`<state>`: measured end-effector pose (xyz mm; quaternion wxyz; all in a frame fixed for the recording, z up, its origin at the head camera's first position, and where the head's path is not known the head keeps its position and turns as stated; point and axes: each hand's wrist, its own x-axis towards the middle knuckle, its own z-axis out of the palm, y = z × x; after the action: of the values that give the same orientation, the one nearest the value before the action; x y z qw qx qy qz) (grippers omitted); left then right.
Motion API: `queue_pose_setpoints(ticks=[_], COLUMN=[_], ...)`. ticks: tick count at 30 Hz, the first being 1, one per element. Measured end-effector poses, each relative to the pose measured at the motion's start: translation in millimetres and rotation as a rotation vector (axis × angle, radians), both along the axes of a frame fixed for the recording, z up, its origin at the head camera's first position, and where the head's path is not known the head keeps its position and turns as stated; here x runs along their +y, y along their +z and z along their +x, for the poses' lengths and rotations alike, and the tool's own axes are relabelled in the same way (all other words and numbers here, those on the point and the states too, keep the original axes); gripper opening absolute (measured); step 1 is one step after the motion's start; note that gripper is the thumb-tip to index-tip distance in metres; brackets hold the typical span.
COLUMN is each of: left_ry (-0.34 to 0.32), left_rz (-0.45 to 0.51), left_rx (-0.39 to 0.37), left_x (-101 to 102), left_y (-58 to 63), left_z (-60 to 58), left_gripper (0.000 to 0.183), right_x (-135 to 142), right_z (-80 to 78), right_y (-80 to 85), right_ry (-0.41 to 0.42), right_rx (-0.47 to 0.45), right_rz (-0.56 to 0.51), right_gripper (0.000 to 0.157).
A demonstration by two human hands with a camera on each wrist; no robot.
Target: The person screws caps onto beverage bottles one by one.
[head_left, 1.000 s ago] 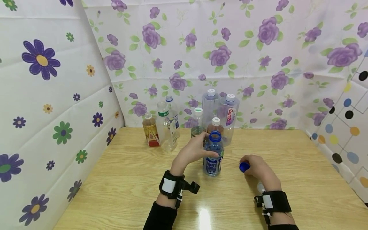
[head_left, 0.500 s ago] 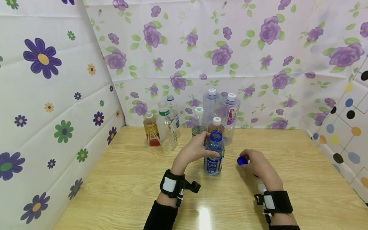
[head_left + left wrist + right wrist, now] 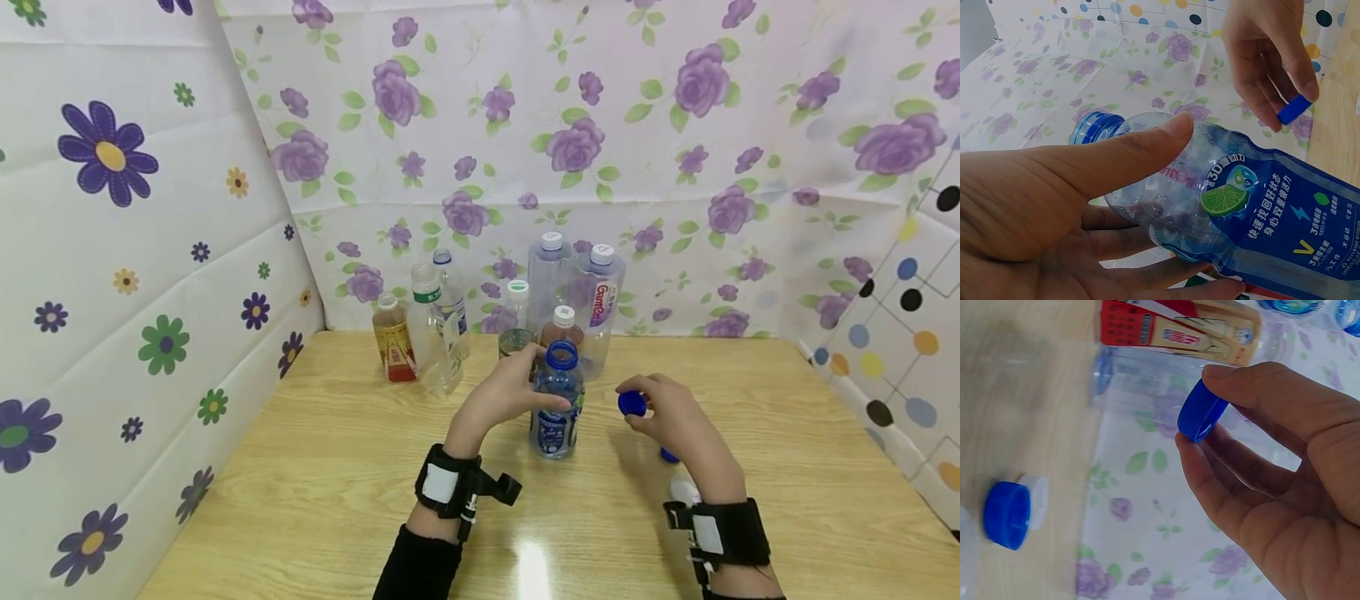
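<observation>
A clear, uncapped plastic bottle (image 3: 553, 435) with a blue neck and blue label stands upright near the middle of the table. My left hand (image 3: 504, 392) holds it round the upper body, thumb in front and fingers behind. In the left wrist view the label shows a lime slice, and the thumb lies across the bottle's shoulder. To the right, my right hand (image 3: 678, 425) pinches a blue bottle cap (image 3: 1200, 412) between thumb and fingertips, raised over the table and apart from the bottle. In the head view the cap's hollow side faces the camera.
Another blue cap (image 3: 1007, 515) lies on the wooden table (image 3: 337, 500) beside a white cap (image 3: 1039, 501), below the right hand. Several bottles stand at the back: a red-and-yellow labelled one (image 3: 395, 342), a clear one (image 3: 435, 342), and tall capped ones (image 3: 600, 308) behind the held bottle.
My right hand has lifted the blue cap up off the table and slightly left, revealing another blue cap below. The left hand and bottle have stayed put.
</observation>
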<state>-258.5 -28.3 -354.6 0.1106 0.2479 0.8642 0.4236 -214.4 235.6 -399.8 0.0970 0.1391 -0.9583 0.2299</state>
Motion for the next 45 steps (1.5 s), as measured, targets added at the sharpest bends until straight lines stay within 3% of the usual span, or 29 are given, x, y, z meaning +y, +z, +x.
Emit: queue_pose_setpoints(ticks=[12, 24, 35, 39, 45], left_ry=[-0.006, -0.009, -0.013, -0.009, -0.019], left_rz=[0.012, 0.007, 0.032, 0.024, 0.014], left_rx=[0.001, 0.005, -0.003, -0.002, 0.011], left_x=[0, 0, -1, -1, -1], left_y=[-0.8, 0.0, -0.8, -0.9, -0.4], left_z=[-0.1, 1.0, 1.4, 1.4, 0.3], left_gripper=[0.077, 0.077, 0.075, 0.075, 0.075], right_x=[-13, -25, -38, -42, -53], right_z=[14.8, 29.7, 38.7, 37.5, 31.7], right_y=[26.7, 47.2, 55.5, 52.5, 46.8], right_ry=[-0.045, -0.031, -0.021, 0.014, 0.034], right_rx=[-0.016, 0.070, 0.135, 0.239, 0.479], right_rz=[-0.040, -0.069, -0.143, -0.152, -0.201], right_gripper=[0.040, 0.042, 0.037, 0.035, 0.035])
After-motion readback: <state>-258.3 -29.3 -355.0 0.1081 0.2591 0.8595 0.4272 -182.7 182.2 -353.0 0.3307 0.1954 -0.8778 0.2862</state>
